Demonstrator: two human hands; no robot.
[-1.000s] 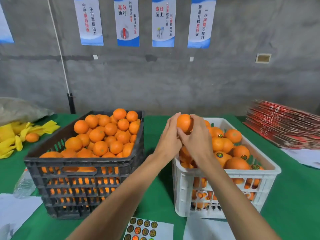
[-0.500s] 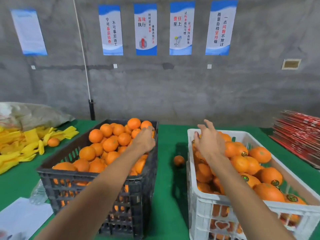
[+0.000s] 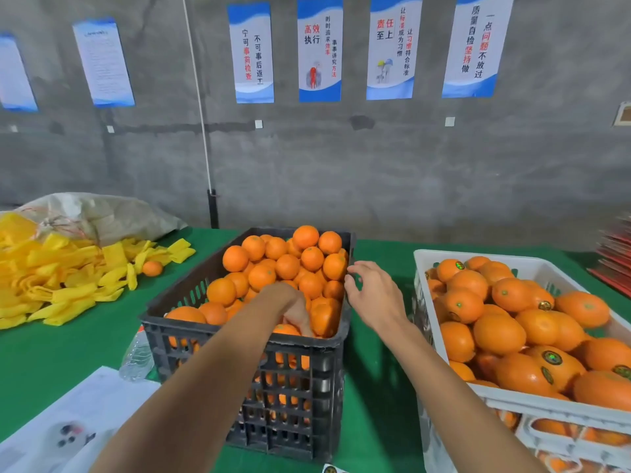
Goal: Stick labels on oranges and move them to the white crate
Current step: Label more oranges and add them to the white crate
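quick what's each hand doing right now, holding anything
Left hand: fingers curled down among the oranges in the black plastic crate; a grip cannot be told.
Right hand: open, holding nothing.

A: Where is free passage?

B: A strip of bare green surface runs between the black crate at centre and the white crate at lower right. The right hand hovers above it, fingers spread.

A: Obstructions?

B: Oranges are heaped above the black crate's rim. The left hand is buried among them. Yellow foam nets cover the surface at centre left; white paper covers the lower left corner.
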